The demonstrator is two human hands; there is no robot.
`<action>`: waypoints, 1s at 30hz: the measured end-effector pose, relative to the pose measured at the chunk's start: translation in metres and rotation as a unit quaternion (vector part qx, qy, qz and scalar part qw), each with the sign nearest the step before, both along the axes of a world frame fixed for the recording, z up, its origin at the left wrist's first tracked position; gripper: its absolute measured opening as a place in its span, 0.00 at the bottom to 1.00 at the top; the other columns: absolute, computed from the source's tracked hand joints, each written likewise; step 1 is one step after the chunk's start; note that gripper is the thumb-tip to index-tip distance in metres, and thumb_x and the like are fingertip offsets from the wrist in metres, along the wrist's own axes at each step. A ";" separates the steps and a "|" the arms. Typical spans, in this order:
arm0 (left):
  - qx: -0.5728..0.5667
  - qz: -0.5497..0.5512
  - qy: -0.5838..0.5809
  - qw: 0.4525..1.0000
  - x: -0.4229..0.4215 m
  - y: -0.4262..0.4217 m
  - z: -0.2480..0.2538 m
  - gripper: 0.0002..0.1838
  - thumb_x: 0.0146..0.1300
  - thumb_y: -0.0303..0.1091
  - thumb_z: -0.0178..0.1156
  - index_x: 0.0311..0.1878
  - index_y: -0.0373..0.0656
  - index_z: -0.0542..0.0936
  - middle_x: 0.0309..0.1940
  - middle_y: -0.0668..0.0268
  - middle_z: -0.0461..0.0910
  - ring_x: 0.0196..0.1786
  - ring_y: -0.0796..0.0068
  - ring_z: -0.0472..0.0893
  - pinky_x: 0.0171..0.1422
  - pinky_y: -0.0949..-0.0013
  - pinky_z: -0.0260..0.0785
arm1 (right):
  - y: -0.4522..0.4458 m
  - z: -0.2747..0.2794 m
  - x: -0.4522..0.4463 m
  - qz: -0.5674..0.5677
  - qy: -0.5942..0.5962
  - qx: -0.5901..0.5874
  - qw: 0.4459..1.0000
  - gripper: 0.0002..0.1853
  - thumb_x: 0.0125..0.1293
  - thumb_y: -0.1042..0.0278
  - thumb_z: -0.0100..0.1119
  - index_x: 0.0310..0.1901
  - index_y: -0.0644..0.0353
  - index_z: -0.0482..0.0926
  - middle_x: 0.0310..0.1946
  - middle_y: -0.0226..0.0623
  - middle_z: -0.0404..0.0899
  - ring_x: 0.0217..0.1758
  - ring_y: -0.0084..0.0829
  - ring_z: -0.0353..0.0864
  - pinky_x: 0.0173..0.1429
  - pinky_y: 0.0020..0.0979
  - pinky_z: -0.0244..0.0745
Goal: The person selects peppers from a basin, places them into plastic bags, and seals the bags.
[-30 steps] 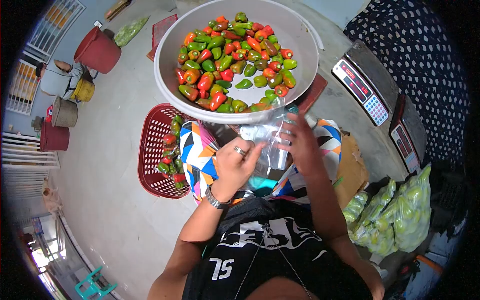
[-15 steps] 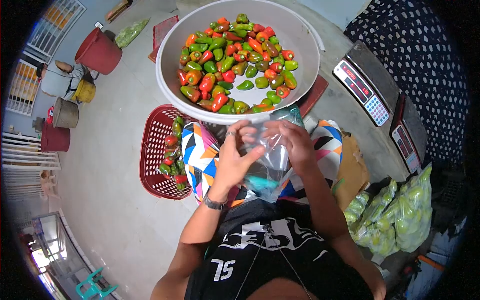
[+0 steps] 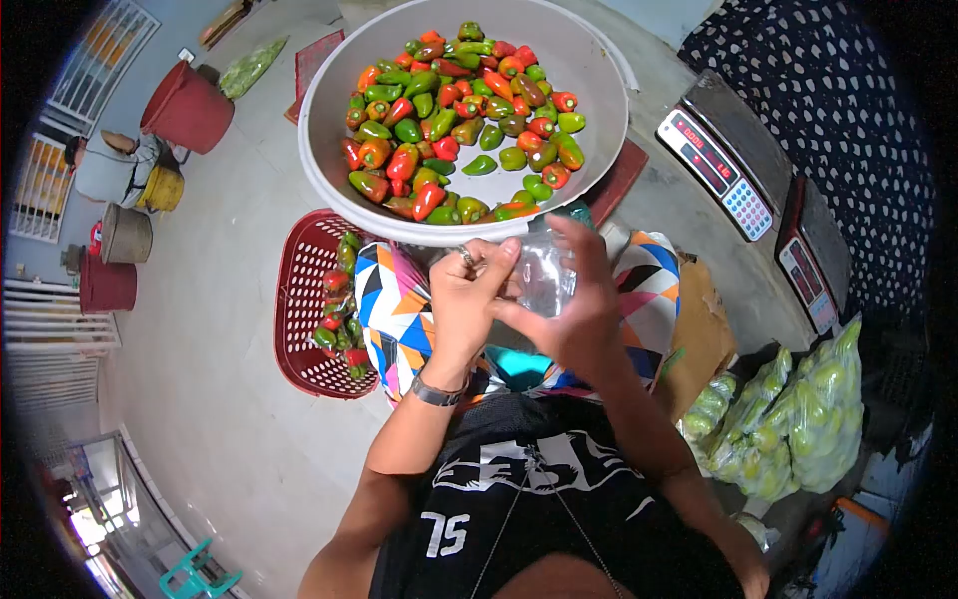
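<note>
A clear plastic bag (image 3: 546, 275) is between my two hands, above my lap. My left hand (image 3: 469, 299) is closed on the bag's left side, its thumb pressed toward the bent fingers; a ring and a wristwatch show. On the bag's right side, my right hand (image 3: 584, 314) has thumb and fingers spread wide apart and is a little blurred. Just beyond both hands stands a large pale tub (image 3: 334, 190) of red and green peppers (image 3: 439, 120). Something teal (image 3: 519, 367) lies in my lap below the bag.
Left of my knees sits a red perforated basket (image 3: 294, 339) with more peppers. Two digital scales (image 3: 718, 170) stand at right. Filled bags of green produce (image 3: 788, 429) rest at lower right, near brown cardboard (image 3: 704, 319). Buckets (image 3: 190, 110) and another person (image 3: 115, 165) are at far left.
The plastic bag has been drawn up and bunched between my hands. My right hand has turned, its thumb now reaching left toward my left hand, which has closed its fingers on the bag.
</note>
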State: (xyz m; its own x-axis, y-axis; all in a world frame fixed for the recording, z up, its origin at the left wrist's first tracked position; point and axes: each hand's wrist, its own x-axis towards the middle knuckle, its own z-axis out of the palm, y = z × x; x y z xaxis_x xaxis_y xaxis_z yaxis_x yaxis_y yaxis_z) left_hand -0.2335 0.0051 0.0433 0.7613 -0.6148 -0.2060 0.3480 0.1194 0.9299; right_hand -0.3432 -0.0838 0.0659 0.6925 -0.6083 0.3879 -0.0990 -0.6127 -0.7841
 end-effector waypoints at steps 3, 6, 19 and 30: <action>-0.031 0.004 0.059 0.998 0.007 0.002 -0.007 0.12 0.71 0.35 0.68 0.32 0.39 0.84 0.22 0.74 0.78 0.22 0.88 0.71 0.26 0.80 0.61 | 0.001 -0.008 0.005 -0.112 0.005 -0.176 0.978 0.52 0.37 0.57 0.89 0.66 0.56 0.69 0.59 0.50 0.71 0.60 0.53 0.74 0.65 0.50 0.70; -0.026 0.001 0.051 0.998 0.011 0.010 -0.010 0.13 0.72 0.36 0.67 0.33 0.39 0.85 0.22 0.75 0.77 0.22 0.89 0.70 0.26 0.81 0.59 | 0.001 -0.020 0.004 -0.058 -0.046 -0.140 0.987 0.41 0.38 0.56 0.88 0.54 0.56 0.75 0.53 0.46 0.75 0.58 0.52 0.75 0.62 0.49 0.71; 0.055 0.041 -0.126 0.990 0.015 0.021 -0.012 0.10 0.71 0.35 0.69 0.41 0.36 0.88 0.29 0.75 0.83 0.29 0.89 0.70 0.33 0.81 0.59 | -0.065 -0.047 -0.019 -0.007 -0.202 0.456 0.867 0.15 0.66 0.69 0.69 0.51 0.64 0.79 0.48 0.39 0.85 0.59 0.30 0.81 0.67 0.35 0.73; 0.038 0.101 -0.182 0.977 0.010 0.026 -0.008 0.08 0.69 0.33 0.70 0.42 0.37 0.89 0.27 0.78 0.80 0.30 0.90 0.68 0.34 0.81 0.58 | -0.056 -0.028 0.005 0.083 -0.015 0.399 0.913 0.10 0.63 0.65 0.73 0.40 0.61 0.86 0.30 0.26 0.84 0.33 0.18 0.79 0.42 0.22 0.75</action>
State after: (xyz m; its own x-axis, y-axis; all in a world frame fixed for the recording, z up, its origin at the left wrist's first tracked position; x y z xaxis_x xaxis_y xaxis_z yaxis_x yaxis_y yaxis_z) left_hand -0.2239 0.0311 0.0351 0.8970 -0.4376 0.0621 -0.0315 0.0768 0.9966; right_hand -0.3377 -0.1394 0.0374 0.7978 -0.5922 -0.1133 -0.0282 0.1510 -0.9881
